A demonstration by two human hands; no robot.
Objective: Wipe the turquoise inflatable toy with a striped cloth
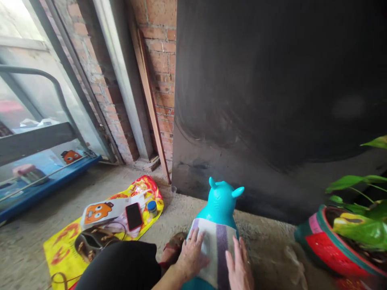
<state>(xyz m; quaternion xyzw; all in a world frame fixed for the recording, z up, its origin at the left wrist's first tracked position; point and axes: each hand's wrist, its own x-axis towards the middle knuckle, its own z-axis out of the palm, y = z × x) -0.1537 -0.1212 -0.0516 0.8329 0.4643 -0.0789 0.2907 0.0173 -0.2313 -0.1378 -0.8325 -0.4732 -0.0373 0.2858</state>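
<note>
Already, the striped cloth [216, 245], white with purple and grey bands, lies draped across the back of the turquoise inflatable animal toy [222, 203] at the lower centre of the frame, just in front of the dark wall panel [272, 100]. The left hand [193, 255] rests flat on the cloth's left part, fingers spread and open, pinching nothing. The right hand [238, 268] lies open along the cloth's right edge, palm turned inward and fingers straight, touching the fabric but not closed on it. Judging from how things lie, the laying of the cloth looks done and what is left seems to be smoothing it: the visible part sits fairly flat, though its lower end runs out of the picture, so I cannot tell how it hangs there.

At the lower left, a yellow printed plastic bag [65, 249] lies on the concrete floor with a black phone [134, 216], a small blue-lidded jar [152, 208] and an orange cartoon-face card [98, 212] on it, well apart from the hands. At the right edge stands a red and green woven planter [323, 245] with a leafy plant [359, 217].
</note>
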